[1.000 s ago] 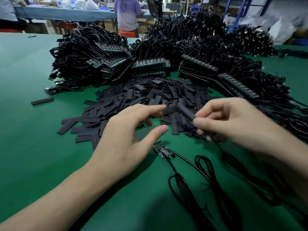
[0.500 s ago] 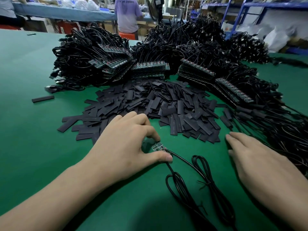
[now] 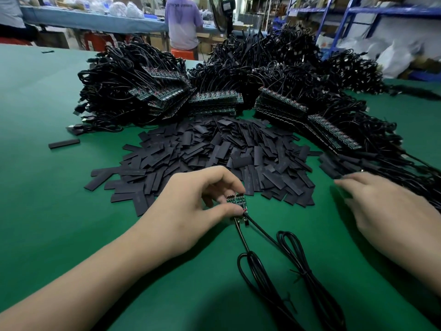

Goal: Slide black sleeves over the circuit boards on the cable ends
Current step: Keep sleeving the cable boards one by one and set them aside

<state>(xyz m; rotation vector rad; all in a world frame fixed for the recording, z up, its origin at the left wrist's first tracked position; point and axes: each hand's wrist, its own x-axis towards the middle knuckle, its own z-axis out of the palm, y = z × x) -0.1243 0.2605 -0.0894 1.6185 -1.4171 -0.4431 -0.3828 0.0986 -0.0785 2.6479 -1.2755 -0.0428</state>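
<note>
My left hand [image 3: 191, 206] pinches a small green circuit board [image 3: 238, 202] between thumb and fingers, lifted a little off the green table [image 3: 47, 211]. Two black cables [image 3: 281, 263] trail from the boards toward me. A heap of flat black sleeves [image 3: 214, 154] lies just beyond the left hand. My right hand [image 3: 377, 211] hovers flat at the right with straight fingers, holding nothing, its fingertips near sleeved cable ends [image 3: 346, 163].
Big piles of coiled black cables with stacked circuit boards [image 3: 214, 101] ring the far side and right of the table. One stray sleeve [image 3: 64, 143] lies at the left. A person [image 3: 183, 22] stands at another bench behind.
The left hand has picked the circuit board up off the table and now pinches it. The right hand let go of a sleeve earlier and has drifted slightly up and right.
</note>
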